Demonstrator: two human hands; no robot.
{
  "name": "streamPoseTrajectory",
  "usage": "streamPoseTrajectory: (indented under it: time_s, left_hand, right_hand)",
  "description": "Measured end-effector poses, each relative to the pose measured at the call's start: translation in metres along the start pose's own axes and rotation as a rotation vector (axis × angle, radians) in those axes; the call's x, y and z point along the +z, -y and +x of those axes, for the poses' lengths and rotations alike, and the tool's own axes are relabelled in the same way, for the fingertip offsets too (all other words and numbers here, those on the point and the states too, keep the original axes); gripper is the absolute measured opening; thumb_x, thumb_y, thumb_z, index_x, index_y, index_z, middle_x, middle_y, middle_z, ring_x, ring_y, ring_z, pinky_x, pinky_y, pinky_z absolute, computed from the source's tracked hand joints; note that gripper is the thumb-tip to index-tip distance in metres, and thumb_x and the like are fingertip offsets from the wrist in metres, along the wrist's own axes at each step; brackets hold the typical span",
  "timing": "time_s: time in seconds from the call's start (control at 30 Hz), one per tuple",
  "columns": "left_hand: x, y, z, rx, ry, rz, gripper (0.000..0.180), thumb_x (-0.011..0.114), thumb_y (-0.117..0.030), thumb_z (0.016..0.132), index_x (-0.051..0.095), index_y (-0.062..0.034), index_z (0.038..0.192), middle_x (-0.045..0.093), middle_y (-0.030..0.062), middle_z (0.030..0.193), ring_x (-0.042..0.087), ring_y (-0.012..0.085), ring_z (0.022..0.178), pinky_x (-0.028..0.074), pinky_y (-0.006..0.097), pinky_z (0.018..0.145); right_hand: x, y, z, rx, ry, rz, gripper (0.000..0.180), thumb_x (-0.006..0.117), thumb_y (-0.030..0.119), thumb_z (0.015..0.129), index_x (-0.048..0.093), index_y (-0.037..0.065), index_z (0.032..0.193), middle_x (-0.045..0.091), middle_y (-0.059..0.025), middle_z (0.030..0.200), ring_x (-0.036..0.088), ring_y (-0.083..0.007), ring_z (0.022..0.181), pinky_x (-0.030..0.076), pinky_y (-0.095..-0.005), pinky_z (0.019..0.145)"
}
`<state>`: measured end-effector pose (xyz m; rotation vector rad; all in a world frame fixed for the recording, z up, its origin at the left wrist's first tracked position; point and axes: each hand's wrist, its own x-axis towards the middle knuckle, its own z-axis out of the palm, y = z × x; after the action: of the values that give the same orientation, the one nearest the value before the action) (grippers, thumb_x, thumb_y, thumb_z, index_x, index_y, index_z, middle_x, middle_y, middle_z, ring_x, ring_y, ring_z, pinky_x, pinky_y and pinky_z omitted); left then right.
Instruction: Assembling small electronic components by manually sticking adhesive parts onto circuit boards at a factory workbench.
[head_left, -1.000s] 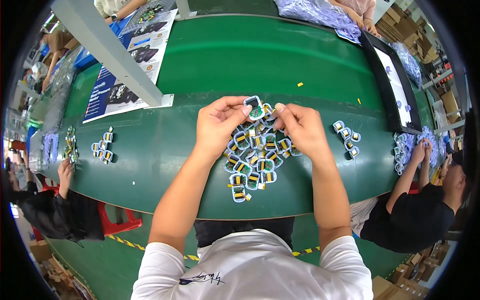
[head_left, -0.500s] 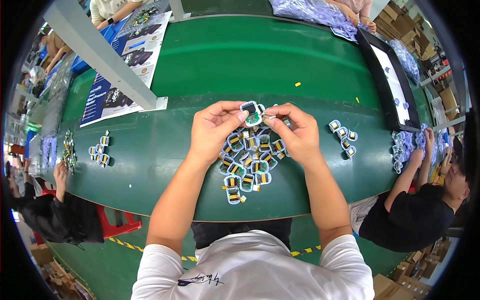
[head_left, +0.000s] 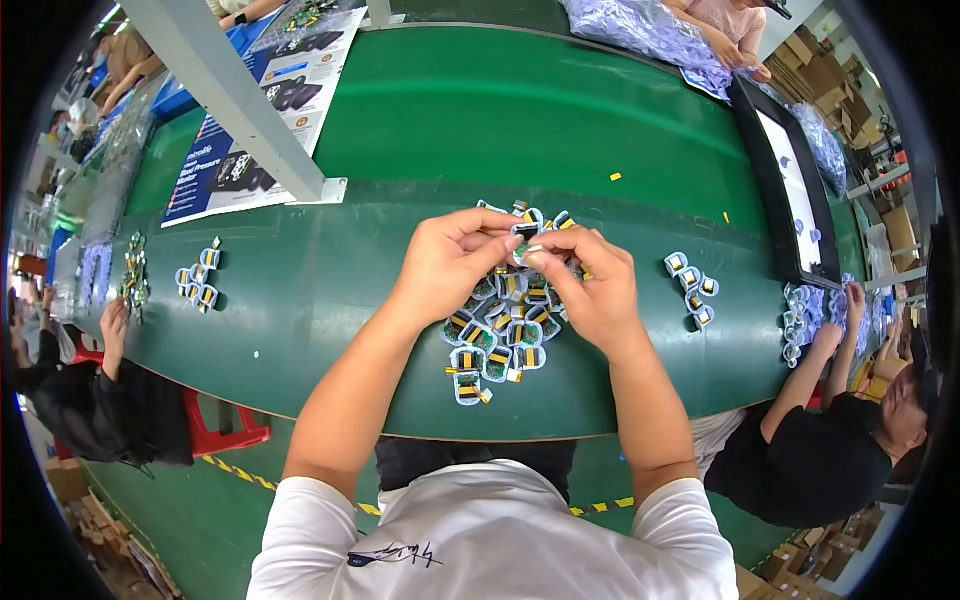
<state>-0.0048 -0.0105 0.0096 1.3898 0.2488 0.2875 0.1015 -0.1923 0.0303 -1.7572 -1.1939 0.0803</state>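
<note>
Above a pile of like pieces, my left hand (head_left: 455, 262) pinches a small circuit-board module (head_left: 521, 252) between thumb and fingers. The module has a pale blue rounded casing, a green board and a black block. My right hand (head_left: 595, 290) is closed at the module's right edge, with thumb and forefinger pressed together there. A small silvery bit shows by the right thumb tip; the fingers hide most of it. Under and in front of both hands lies the pile of modules (head_left: 497, 362), many with black blocks and yellow strips.
Small module groups lie left (head_left: 198, 275) and right (head_left: 692, 290) on the green table (head_left: 330, 320). A grey metal post (head_left: 235, 110) stands over a printed sheet (head_left: 290, 120) at far left. A black-framed tray (head_left: 790, 180) is at right. Co-workers sit at both sides.
Both hands have shifted slightly, bringing the module a little right and lower. My right fingers have closed in nearer to my left ones, covering more of the module. The whole view has also shifted slightly.
</note>
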Motion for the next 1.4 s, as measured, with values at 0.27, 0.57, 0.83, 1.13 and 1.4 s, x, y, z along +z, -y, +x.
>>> streamPoseTrajectory:
  time_s: [0.27, 0.57, 0.83, 1.13, 1.4]
  left_hand:
    - [-0.004, -0.004, 0.004, -0.108, 0.091, -0.043, 0.028, 0.071, -0.003, 0.100, 0.070, 0.0070, 0.125, 0.078, 0.0124, 0.107, 0.074, 0.0144, 0.091, 0.060, 0.028, 0.084]
    - [-0.002, -0.002, 0.002, -0.088, 0.069, -0.039, 0.026, 0.068, -0.002, 0.101, 0.070, 0.0078, 0.125, 0.078, 0.0120, 0.103, 0.073, 0.0132, 0.090, 0.059, 0.027, 0.082]
    - [-0.001, 0.000, 0.001, -0.068, 0.094, -0.041, 0.025, 0.067, -0.001, 0.101, 0.071, 0.0073, 0.124, 0.078, 0.0114, 0.102, 0.073, 0.0127, 0.091, 0.059, 0.028, 0.083]
    - [-0.002, -0.004, 0.000, -0.061, 0.113, -0.051, 0.027, 0.070, 0.002, 0.098, 0.070, 0.0076, 0.124, 0.078, 0.0134, 0.108, 0.075, 0.0157, 0.099, 0.060, 0.029, 0.087]
    - [0.000, -0.001, 0.002, 0.034, 0.042, -0.096, 0.025, 0.070, 0.004, 0.098, 0.070, 0.0065, 0.123, 0.075, 0.0135, 0.120, 0.073, 0.0159, 0.107, 0.060, 0.029, 0.092]
  right_hand:
    - [0.013, -0.002, -0.001, 0.228, -0.189, 0.305, 0.012, 0.074, -0.002, 0.094, 0.075, -0.002, 0.107, 0.077, -0.0103, 0.096, 0.072, -0.0142, 0.086, 0.056, -0.0288, 0.077]
    - [-0.002, -0.004, 0.004, -0.025, -0.122, -0.114, 0.012, 0.081, 0.000, 0.085, 0.079, 0.005, 0.096, 0.075, -0.0067, 0.091, 0.068, -0.0212, 0.082, 0.050, -0.0334, 0.077]
    - [-0.001, -0.001, 0.005, -0.149, -0.117, -0.293, 0.013, 0.083, 0.002, 0.083, 0.078, 0.007, 0.094, 0.074, -0.0044, 0.092, 0.067, -0.0189, 0.081, 0.046, -0.0328, 0.075]
    - [0.002, 0.001, 0.005, -0.084, -0.182, -0.249, 0.013, 0.082, 0.000, 0.083, 0.075, 0.005, 0.093, 0.072, -0.0057, 0.093, 0.065, -0.0179, 0.077, 0.048, -0.0311, 0.072]
    - [-0.003, -0.008, 0.003, -0.051, -0.183, -0.129, 0.019, 0.076, -0.002, 0.090, 0.075, -0.001, 0.109, 0.073, -0.0127, 0.106, 0.070, -0.0223, 0.092, 0.057, -0.0336, 0.082]
